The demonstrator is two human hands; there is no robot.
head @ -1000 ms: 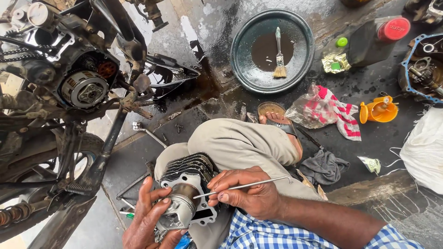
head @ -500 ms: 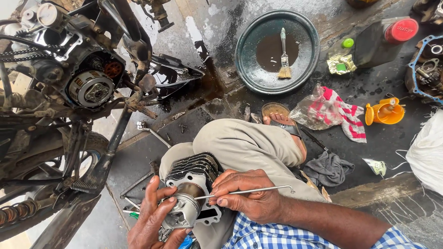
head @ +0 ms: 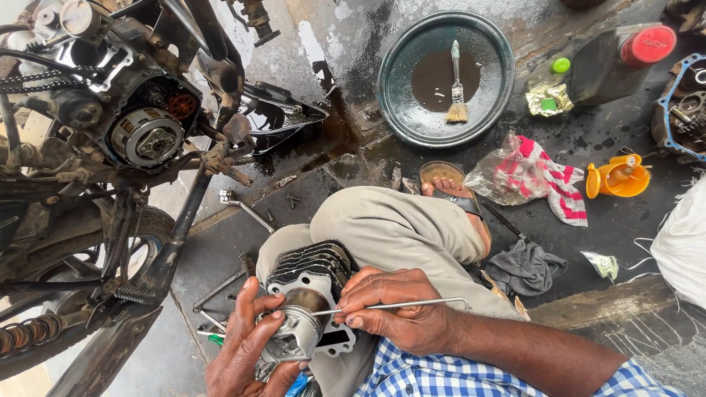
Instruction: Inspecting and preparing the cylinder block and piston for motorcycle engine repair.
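Note:
A finned engine cylinder block (head: 309,272) rests on my bent knee, with a grey piston (head: 298,331) sticking out of its bore. My left hand (head: 246,345) wraps around the piston and the block's lower edge. My right hand (head: 393,312) pinches a thin metal rod (head: 412,303) whose tip lies against the piston top. The rod's far end bends into a small hook near my wrist.
A stripped motorcycle (head: 140,140) with an exposed clutch stands at the left. A round metal pan (head: 445,77) of dark oil holds a brush (head: 456,88). A dark bottle (head: 625,59), orange funnel (head: 618,176), striped cloth (head: 544,176), grey rag (head: 526,268) and loose spanners (head: 243,206) lie on the oily floor.
The view has shifted slightly. My left hand has closed more around the piston, and the rod in my right hand has tilted a little at the piston top.

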